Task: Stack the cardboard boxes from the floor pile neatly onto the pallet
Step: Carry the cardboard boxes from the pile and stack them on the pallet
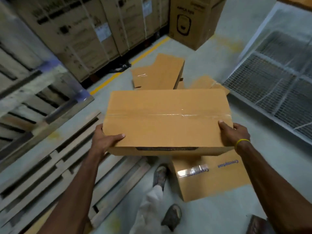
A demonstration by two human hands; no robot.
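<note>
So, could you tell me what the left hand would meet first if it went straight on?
Probably the cardboard box it holds: the left hand angles inward at the box's near left corner, so the box blocks it at once.

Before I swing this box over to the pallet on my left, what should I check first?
1. Grip: left hand and right hand hold the taped cardboard box at its near corners, thumbs on top: ok.
2. Seal: clear tape runs along the top seam and the flaps lie flat: ok.
3. Box level: the top tilts only slightly: ok.
4. Landing spot: the pallet slats nearest the box carry no box: ok.
5. Footing: a printed box lies on the floor right beside the forward foot: not ok.
6. Fingers under the box and its underside are hidden: cannot tell.
</note>
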